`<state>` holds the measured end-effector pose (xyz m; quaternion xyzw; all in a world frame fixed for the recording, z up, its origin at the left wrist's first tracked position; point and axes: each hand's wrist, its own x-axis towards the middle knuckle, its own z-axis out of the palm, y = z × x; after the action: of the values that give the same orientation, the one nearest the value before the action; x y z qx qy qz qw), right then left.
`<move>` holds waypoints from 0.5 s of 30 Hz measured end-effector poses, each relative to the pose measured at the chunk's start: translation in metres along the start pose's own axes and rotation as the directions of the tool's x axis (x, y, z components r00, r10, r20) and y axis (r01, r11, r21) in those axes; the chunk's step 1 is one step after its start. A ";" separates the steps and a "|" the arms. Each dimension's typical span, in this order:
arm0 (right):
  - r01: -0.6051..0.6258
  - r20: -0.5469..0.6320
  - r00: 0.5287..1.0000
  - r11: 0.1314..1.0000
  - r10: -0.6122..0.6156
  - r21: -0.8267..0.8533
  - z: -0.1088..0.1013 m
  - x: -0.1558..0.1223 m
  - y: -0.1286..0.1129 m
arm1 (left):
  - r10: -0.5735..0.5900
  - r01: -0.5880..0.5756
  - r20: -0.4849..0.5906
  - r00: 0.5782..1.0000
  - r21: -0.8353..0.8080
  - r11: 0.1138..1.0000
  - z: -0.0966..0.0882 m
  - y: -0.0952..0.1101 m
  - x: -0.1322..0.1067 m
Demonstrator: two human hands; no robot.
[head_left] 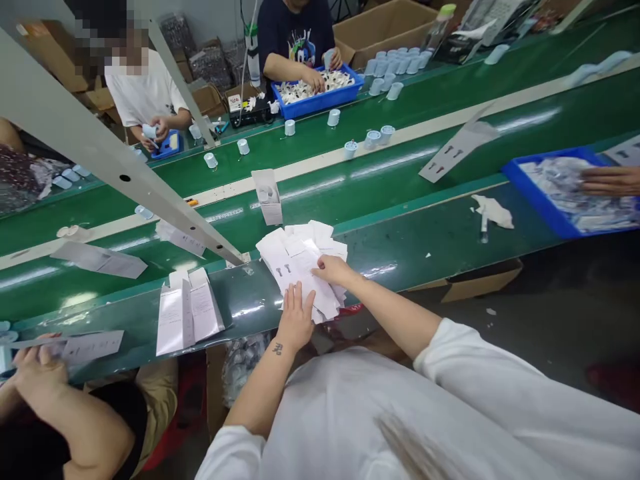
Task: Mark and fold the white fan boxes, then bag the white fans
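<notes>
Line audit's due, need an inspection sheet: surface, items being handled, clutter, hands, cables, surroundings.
Surface: glossy dark green worktop, running beside a green belt.
Items: printed white cartons in a loose, overlapping pile; more cartons to its left.
Clutter: white scrap on the worktop; blue tray at far right, contents blurred.
Hands: left hand spread on the pile; right hand curled at its right side, grip unclear.
Cables: thin pale cord hangs beyond the belt; ends unclear.
Surroundings: co-workers across the belt, pale blue cups, slanted post.
</notes>
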<state>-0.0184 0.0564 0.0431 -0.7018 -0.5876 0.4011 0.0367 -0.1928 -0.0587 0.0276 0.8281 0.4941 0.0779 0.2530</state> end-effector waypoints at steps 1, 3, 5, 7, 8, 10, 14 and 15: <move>0.009 0.016 1.000 1.000 -0.010 0.021 0.001 -0.002 -0.003 | 0.025 -0.025 -0.020 0.999 0.007 1.000 -0.003 0.000 -0.005; 0.017 0.051 0.998 0.997 -0.021 0.079 -0.001 -0.008 -0.008 | 0.054 -0.053 -0.064 0.997 0.018 0.998 -0.014 0.004 -0.014; 0.019 0.091 0.995 0.989 -0.033 0.147 -0.009 -0.015 -0.014 | 0.052 -0.048 -0.136 0.989 0.029 0.998 -0.035 0.013 -0.021; 0.032 0.118 0.991 0.976 -0.058 0.214 -0.029 -0.027 -0.019 | 0.012 -0.005 -0.288 0.958 0.024 1.000 -0.065 0.023 -0.026; 0.079 0.088 0.991 0.965 -0.104 0.250 -0.043 -0.035 -0.022 | -0.024 0.028 -0.386 0.922 0.006 1.000 -0.083 0.028 -0.028; 0.328 -0.052 0.944 0.904 -0.327 0.274 -0.077 -0.055 -0.030 | -0.121 0.089 -0.565 0.816 -0.084 0.992 -0.123 0.037 -0.030; 0.849 -0.012 0.527 0.526 -0.850 0.059 -0.142 -0.099 -0.055 | -0.252 0.039 -0.615 0.747 -0.338 0.940 -0.191 0.055 -0.034; 0.879 0.079 0.473 0.476 -0.878 0.028 -0.152 -0.107 -0.062 | -0.256 0.020 -0.637 0.727 -0.352 0.936 -0.199 0.061 -0.034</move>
<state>0.0256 0.0477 0.2340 -0.2852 -0.8682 0.3495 0.2069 -0.2378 -0.0434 0.2337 0.6511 0.5933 0.4320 0.1933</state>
